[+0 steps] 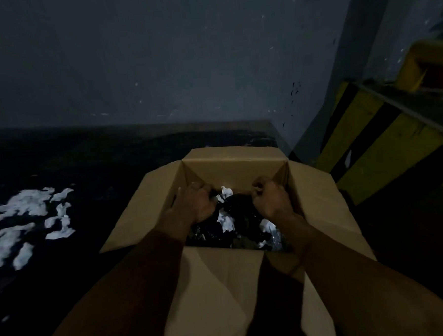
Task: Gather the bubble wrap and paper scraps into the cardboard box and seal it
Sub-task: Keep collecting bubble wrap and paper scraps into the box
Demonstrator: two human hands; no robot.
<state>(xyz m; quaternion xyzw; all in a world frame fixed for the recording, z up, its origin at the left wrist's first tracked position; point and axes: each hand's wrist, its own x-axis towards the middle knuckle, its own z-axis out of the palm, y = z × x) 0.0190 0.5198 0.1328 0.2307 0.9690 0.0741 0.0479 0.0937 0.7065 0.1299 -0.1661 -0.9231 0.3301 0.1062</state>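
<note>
Cardboard box (pixel 230 167), its flaps spread wide, sits on a dark surface (pixel 112 160) below a grey wall (pixel 158 68). The left hand (pixel 195 204) and right hand (pixel 269 200) reach inside, fingers curled over dark crumpled wrap (pixel 240 205) mixed with white paper scraps (pixel 225 220). The dim light hides whether either hand actually grips it. More loose scraps (pixel 24 204) lie on the surface left of the box. A yellow-and-black striped barrier (pixel 383 133) stands to the right.
</note>
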